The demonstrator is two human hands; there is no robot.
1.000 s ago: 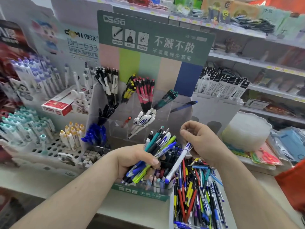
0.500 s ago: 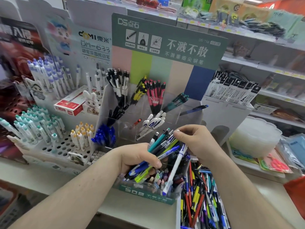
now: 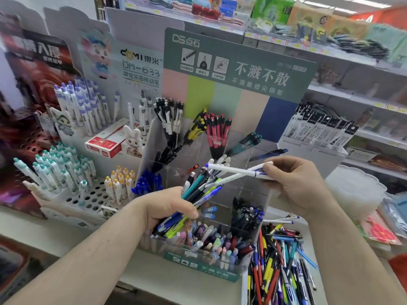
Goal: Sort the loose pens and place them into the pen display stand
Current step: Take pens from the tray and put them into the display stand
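Right hand (image 3: pixel 295 186) pinches a light, stiff white pen (image 3: pixel 237 171) by its end — left hand (image 3: pixel 169 208) grips a slippery pen bundle (image 3: pixel 198 194).

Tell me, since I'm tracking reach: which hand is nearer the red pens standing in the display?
Right. The right hand is just below-right of the red pens; the left hand is lower.

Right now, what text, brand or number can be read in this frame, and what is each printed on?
"DS点石", "不溅不散", "不溅墨细尖钢笔", "DS-758": green header sign of the pen display stand.
"不溅不散": green front label of that stand.
"DOMI 東米", "DM-633": white cartoon card to the left.
Icon captions on the header, the red box, the hanging packets and the shelf tags: too small or blurred.
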